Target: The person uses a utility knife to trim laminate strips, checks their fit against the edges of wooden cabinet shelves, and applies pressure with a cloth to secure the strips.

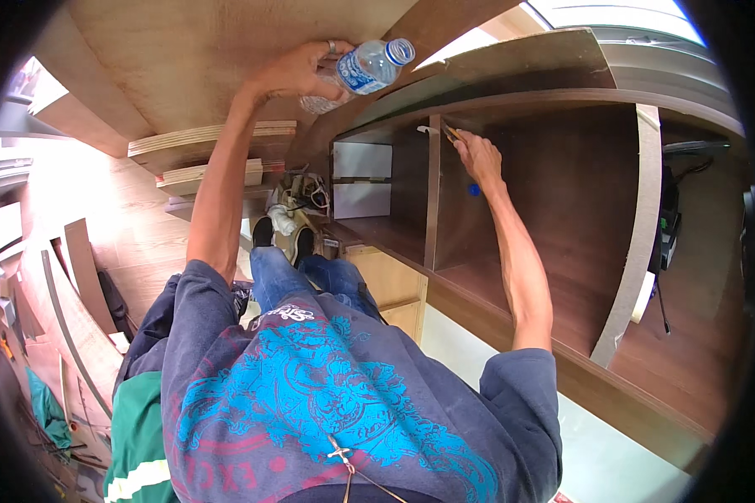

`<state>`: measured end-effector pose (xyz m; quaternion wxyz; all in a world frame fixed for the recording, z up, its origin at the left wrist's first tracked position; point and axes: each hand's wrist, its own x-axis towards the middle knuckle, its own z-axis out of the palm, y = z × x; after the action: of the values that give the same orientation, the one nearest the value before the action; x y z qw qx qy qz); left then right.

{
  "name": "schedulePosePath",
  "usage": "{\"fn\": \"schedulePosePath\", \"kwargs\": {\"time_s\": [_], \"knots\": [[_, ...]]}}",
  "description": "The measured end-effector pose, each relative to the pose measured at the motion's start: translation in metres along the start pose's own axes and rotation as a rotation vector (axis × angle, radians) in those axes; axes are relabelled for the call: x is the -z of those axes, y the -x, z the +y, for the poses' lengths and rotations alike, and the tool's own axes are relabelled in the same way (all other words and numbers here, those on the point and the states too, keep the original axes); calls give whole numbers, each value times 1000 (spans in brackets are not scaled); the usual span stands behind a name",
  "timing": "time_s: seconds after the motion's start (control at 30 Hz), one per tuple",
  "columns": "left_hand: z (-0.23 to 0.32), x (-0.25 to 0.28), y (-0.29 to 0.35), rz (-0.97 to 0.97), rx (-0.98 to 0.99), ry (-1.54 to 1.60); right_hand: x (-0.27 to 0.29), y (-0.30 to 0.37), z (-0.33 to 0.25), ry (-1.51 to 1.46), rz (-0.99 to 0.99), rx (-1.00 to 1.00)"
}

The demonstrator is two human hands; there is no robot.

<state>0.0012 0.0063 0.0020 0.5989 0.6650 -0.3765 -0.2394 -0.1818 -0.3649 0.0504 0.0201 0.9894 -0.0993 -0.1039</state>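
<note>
My left hand (298, 74) is wrapped round a clear plastic bottle (362, 70) with a blue label, held tilted with its open mouth to the right. No cap shows on its neck. Inside the dark brown cabinet (554, 201), my right hand (481, 159) pinches a thin stick-like tool (453, 134) with an orange-brown part, close to the upper end of a divider (433, 201). What kind of tool it is cannot be made out. Just below that hand, a blue bottle cap (474, 190) lies in the cabinet.
A second divider (629, 235) stands to the right, with a black-and-green tool (668, 222) beyond it. Stacked plywood boards (218, 147) lie left of my feet. A bundle of cords (306, 193) sits by my shoes. Wood offcuts (75, 310) clutter the far left.
</note>
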Motion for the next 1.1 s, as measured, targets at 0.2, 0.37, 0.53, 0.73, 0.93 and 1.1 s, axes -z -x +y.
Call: {"fn": "schedulePosePath", "kwargs": {"time_s": [0.2,0.37,0.53,0.73,0.93,1.1], "knots": [[-1,4,3,-23,7,41,-1,2,-3,2,35,4],[3,-4,5,2,28,-5,0,7,-3,-13,22,3],[4,1,8,3,-31,41,-15,1,-5,17,75,-5],[15,0,5,-14,5,-45,-18,20,2,-9,84,-55],[6,0,5,-7,-11,34,-29,15,0,1,111,-40],[10,-5,0,31,-30,3,-23,24,2,-31,153,-41]]}}
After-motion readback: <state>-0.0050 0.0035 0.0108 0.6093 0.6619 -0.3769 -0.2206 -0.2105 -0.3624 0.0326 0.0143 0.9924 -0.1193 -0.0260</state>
